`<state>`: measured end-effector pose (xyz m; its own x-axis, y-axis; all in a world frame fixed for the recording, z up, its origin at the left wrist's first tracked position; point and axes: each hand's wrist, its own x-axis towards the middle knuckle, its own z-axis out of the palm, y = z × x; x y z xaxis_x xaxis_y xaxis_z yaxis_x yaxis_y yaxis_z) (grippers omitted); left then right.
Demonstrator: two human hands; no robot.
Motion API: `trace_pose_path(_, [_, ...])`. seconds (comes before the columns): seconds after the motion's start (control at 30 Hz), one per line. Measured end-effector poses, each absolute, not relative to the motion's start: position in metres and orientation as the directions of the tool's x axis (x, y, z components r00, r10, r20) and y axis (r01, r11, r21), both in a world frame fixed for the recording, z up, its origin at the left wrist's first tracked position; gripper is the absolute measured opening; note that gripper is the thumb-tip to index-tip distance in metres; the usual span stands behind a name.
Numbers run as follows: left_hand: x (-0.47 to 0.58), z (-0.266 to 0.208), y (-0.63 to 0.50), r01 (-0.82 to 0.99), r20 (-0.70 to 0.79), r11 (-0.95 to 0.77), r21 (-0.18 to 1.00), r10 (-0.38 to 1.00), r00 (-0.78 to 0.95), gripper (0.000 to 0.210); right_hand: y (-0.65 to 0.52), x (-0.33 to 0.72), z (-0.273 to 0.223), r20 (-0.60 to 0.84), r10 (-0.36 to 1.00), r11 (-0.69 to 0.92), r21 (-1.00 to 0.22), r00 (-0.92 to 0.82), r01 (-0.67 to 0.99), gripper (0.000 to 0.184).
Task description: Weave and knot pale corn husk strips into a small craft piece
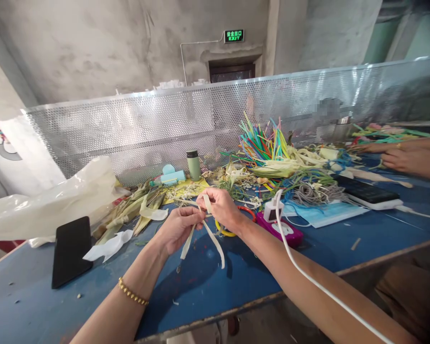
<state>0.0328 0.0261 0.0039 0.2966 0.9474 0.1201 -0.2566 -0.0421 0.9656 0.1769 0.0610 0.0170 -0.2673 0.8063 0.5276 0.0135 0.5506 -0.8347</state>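
Pale strips of dried husk (215, 241) cross between my two hands over the blue table (200, 298). My left hand (181, 227) pinches them where they meet, thumb against fingers, and two loose ends dangle below. My right hand (220, 208) is closed on the same strips, with a short piece standing up at its fingertips. Just behind the right wrist lie a yellow ring (225, 232) and a red ring (249, 211), both partly covered by the hand. How the strips are joined is hidden by my fingers.
A black phone (70, 253) and white scrap (109, 246) lie left, near husks (123, 215). On the right, a white cable (297, 265) runs from a charger (272, 210) on a purple power strip (290, 236) across my forearm. A co-worker's hands (404, 157) are far right.
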Motion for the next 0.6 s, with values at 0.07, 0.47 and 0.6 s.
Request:
trace_pose_path(0.07, [0.033,0.004,0.026,-0.254,0.116,-0.038,0.967,0.947,0.300,0.012,0.061,0.177,0.016,0.552,0.793,0.572,-0.820,-0.257,0.005,0.009])
trace_pose_path(0.47, [0.023,0.007,0.029,-0.263,0.063,0.044,0.964,0.921,0.384,0.024,0.074,0.181,0.014,0.511,0.824,0.520,-0.854,-0.245,-0.033,0.008])
trace_pose_path(0.6, [0.020,0.010,0.026,-0.204,0.023,0.075,0.976,0.897,0.441,0.020,0.076,0.184,0.015,0.521,0.804,0.556,-0.830,-0.288,0.050,0.012])
